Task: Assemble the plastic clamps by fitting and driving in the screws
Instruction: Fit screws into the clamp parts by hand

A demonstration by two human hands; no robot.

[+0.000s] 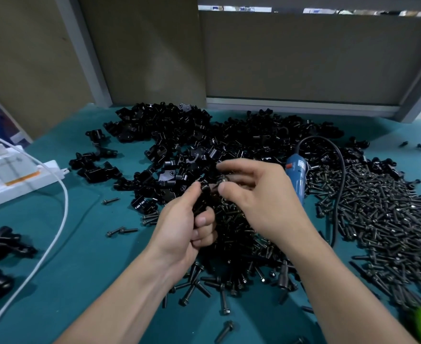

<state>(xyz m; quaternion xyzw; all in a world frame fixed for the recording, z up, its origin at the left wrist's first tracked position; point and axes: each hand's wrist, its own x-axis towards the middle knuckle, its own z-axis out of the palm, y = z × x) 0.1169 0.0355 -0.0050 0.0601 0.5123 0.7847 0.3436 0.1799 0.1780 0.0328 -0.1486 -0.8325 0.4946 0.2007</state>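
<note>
Pinch on screw (223, 180) at its head, right hand (254, 194): small, stiff, slippery. Left hand (184, 224) curled round, probably, a clamp (204, 203): light, rigid, best gripped across body.

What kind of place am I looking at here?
Most likely a small factory's assembly bench: a heap of black plastic clamps and a big pile of screws cover the green table, with a blue power screwdriver lying among them.

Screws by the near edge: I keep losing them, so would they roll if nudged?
Probably yes, in a curve: the screws have round shanks and wider heads. The teal table cover looks matte, so likely not far.
</note>
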